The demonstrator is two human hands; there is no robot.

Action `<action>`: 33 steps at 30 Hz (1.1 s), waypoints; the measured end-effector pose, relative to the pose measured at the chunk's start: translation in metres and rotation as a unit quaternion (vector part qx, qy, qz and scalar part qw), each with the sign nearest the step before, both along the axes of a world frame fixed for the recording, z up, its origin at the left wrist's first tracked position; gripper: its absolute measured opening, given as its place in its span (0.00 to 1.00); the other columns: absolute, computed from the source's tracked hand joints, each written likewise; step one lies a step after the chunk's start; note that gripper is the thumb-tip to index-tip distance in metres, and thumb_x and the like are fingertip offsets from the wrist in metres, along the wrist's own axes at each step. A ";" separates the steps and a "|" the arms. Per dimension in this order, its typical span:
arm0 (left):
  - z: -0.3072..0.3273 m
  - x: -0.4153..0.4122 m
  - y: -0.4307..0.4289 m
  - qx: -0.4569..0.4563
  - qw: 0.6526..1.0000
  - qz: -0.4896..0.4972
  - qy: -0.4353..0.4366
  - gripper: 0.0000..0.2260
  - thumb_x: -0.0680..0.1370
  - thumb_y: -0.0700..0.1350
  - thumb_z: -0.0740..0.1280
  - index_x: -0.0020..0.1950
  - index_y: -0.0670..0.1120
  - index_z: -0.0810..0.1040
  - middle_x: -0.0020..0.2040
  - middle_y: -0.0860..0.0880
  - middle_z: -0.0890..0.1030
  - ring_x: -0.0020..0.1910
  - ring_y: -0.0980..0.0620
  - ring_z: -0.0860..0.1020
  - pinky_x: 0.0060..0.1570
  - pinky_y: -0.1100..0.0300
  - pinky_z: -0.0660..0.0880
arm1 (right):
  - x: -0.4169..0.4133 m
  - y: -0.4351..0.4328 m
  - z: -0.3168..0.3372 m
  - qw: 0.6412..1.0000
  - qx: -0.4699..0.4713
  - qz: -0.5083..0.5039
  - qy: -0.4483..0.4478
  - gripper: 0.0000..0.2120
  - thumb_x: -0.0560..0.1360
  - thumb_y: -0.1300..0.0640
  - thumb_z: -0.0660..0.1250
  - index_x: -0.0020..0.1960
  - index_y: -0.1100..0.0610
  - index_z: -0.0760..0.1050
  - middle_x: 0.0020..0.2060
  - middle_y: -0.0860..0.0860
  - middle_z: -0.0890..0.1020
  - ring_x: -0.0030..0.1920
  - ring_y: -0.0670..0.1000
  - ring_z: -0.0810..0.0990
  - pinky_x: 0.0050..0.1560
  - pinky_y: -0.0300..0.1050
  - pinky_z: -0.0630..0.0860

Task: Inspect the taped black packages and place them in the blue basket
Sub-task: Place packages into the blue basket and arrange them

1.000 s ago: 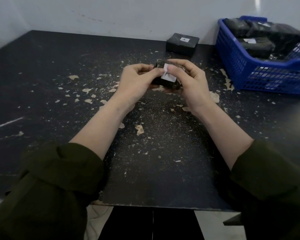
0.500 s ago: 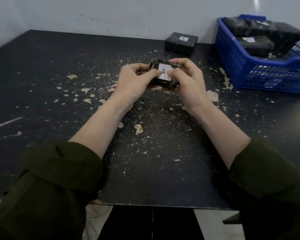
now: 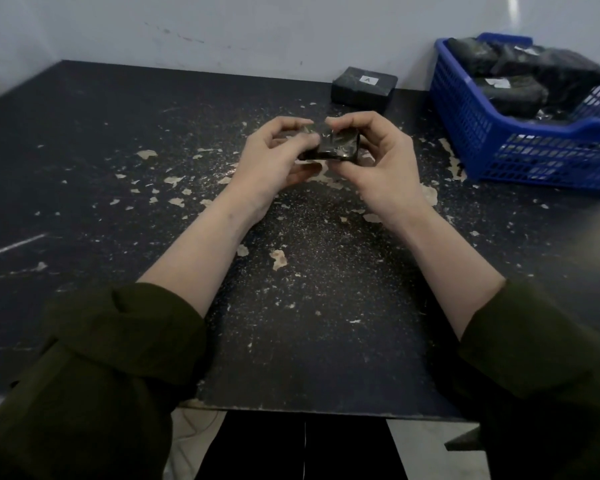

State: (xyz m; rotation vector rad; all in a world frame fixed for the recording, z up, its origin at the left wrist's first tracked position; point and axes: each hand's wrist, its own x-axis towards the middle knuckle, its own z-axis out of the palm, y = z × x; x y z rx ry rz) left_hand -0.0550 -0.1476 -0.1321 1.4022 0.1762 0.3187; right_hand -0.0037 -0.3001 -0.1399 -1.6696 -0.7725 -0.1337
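Desk: What could go wrong here?
Photographer: A drop onto the flaking surface (image 3: 84, 174), or a snag on the rim of the blue basket (image 3: 499, 147). The left hand (image 3: 274, 161) and right hand (image 3: 385, 168) pinch the glossy taped black package (image 3: 333, 145) between them, by fingertips only.
Desk: Room to move?
Photographer: Open surface left of the hands. The basket sits beyond the right hand, against the wall, already heaped.

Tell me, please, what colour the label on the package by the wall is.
The label is white with a dark letter; head view shows it.
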 end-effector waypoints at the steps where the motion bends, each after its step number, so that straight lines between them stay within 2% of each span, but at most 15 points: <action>1: -0.001 0.001 0.000 0.000 1.000 0.012 -0.006 0.06 0.77 0.35 0.69 0.51 0.45 0.78 0.50 0.45 0.81 0.46 0.47 0.83 0.48 0.55 0.82 | 0.001 0.000 0.001 1.000 -0.001 0.013 0.006 0.24 0.68 0.72 0.73 0.61 0.59 0.76 0.59 0.53 0.81 0.61 0.50 0.80 0.61 0.45 0.78; 3: -0.003 0.002 0.001 0.011 0.999 0.032 -0.017 0.09 0.75 0.32 0.69 0.48 0.46 0.78 0.48 0.45 0.82 0.46 0.49 0.83 0.45 0.57 0.81 | 0.000 0.000 0.002 0.998 0.014 0.039 0.055 0.27 0.67 0.67 0.72 0.65 0.53 0.74 0.62 0.54 0.79 0.63 0.52 0.79 0.62 0.52 0.79; 5: -0.004 0.002 0.002 0.019 0.999 0.038 -0.029 0.10 0.73 0.31 0.70 0.46 0.46 0.78 0.46 0.46 0.82 0.45 0.51 0.82 0.43 0.60 0.79 | -0.001 0.002 0.003 0.991 0.036 0.043 0.118 0.25 0.68 0.62 0.70 0.64 0.49 0.74 0.62 0.54 0.77 0.61 0.55 0.80 0.59 0.59 0.80; 8: -0.006 0.002 0.002 0.047 0.997 0.032 -0.050 0.11 0.72 0.33 0.72 0.45 0.48 0.78 0.45 0.47 0.82 0.45 0.51 0.82 0.45 0.59 0.79 | -0.002 0.004 0.004 0.989 0.038 0.000 0.142 0.18 0.72 0.61 0.70 0.61 0.53 0.78 0.54 0.55 0.82 0.55 0.57 0.84 0.55 0.59 0.82; 10: -0.007 0.002 0.003 0.071 0.995 0.031 -0.062 0.11 0.72 0.34 0.72 0.46 0.49 0.78 0.45 0.47 0.82 0.44 0.52 0.82 0.44 0.59 0.79 | -0.003 0.005 0.004 0.991 0.034 -0.032 0.124 0.13 0.74 0.64 0.71 0.58 0.57 0.81 0.47 0.53 0.85 0.49 0.53 0.86 0.53 0.55 0.83; 14: -0.006 0.003 0.002 0.088 0.993 0.043 -0.072 0.10 0.73 0.34 0.72 0.46 0.48 0.78 0.45 0.48 0.82 0.41 0.56 0.81 0.41 0.64 0.77 | -0.002 0.007 0.004 0.992 0.044 -0.047 0.108 0.10 0.75 0.67 0.71 0.56 0.60 0.82 0.44 0.51 0.85 0.43 0.45 0.85 0.46 0.40 0.82; 18: -0.005 0.005 0.000 0.104 0.990 0.059 -0.072 0.09 0.74 0.36 0.72 0.46 0.50 0.79 0.43 0.52 0.83 0.42 0.58 0.81 0.41 0.64 0.77 | -0.001 0.003 0.005 0.992 0.050 -0.008 0.115 0.11 0.76 0.66 0.71 0.58 0.64 0.80 0.46 0.55 0.84 0.44 0.50 0.85 0.45 0.46 0.84; 20: -0.005 0.006 0.001 0.090 0.993 0.057 -0.057 0.06 0.75 0.39 0.72 0.47 0.50 0.79 0.44 0.50 0.83 0.43 0.55 0.82 0.45 0.60 0.79 | 0.000 0.000 0.005 0.991 0.042 0.018 0.129 0.16 0.73 0.64 0.74 0.60 0.64 0.78 0.52 0.60 0.83 0.48 0.54 0.84 0.47 0.48 0.84; 22: -0.005 0.006 0.001 0.066 0.996 0.053 -0.041 0.03 0.77 0.43 0.71 0.48 0.48 0.79 0.44 0.47 0.84 0.41 0.52 0.82 0.45 0.57 0.81 | 0.001 0.000 0.005 0.993 0.012 0.019 0.118 0.21 0.69 0.59 0.76 0.61 0.59 0.76 0.59 0.63 0.79 0.54 0.57 0.83 0.50 0.50 0.83; 24: -0.003 0.005 -0.002 0.067 0.996 0.052 -0.029 0.05 0.78 0.49 0.70 0.48 0.48 0.79 0.43 0.47 0.84 0.36 0.52 0.82 0.41 0.58 0.79 | 0.001 -0.004 0.008 0.997 -0.030 0.000 0.066 0.22 0.69 0.57 0.75 0.62 0.54 0.76 0.59 0.58 0.78 0.56 0.56 0.83 0.53 0.55 0.83; 26: 0.001 0.004 -0.007 0.074 0.996 0.037 -0.022 0.10 0.78 0.55 0.68 0.48 0.48 0.79 0.45 0.48 0.84 0.39 0.52 0.83 0.42 0.59 0.79 | 0.000 -0.012 0.012 0.998 -0.054 -0.009 0.023 0.22 0.73 0.59 0.73 0.66 0.52 0.74 0.57 0.51 0.79 0.55 0.54 0.83 0.50 0.57 0.83; 29: 0.002 -0.001 -0.014 0.114 0.993 0.002 -0.021 0.16 0.74 0.59 0.71 0.54 0.50 0.80 0.52 0.49 0.84 0.52 0.49 0.83 0.54 0.53 0.80 | -0.006 -0.025 0.019 0.998 -0.043 -0.036 0.014 0.19 0.76 0.55 0.72 0.65 0.48 0.72 0.56 0.46 0.80 0.52 0.52 0.84 0.49 0.58 0.83; 31: 0.004 -0.001 -0.023 0.139 0.990 -0.007 -0.019 0.17 0.73 0.56 0.73 0.59 0.50 0.80 0.55 0.50 0.84 0.55 0.50 0.82 0.58 0.51 0.79 | -0.008 -0.036 0.021 0.997 -0.050 -0.053 0.021 0.15 0.77 0.53 0.71 0.61 0.48 0.73 0.53 0.48 0.81 0.47 0.52 0.84 0.47 0.58 0.83; 33: 0.010 0.002 -0.038 0.128 0.992 -0.011 -0.010 0.13 0.76 0.50 0.72 0.59 0.47 0.80 0.54 0.49 0.84 0.54 0.50 0.83 0.58 0.52 0.79 | -0.011 -0.051 0.024 0.994 -0.072 -0.075 0.017 0.14 0.77 0.52 0.71 0.60 0.48 0.73 0.52 0.46 0.81 0.48 0.49 0.83 0.50 0.54 0.83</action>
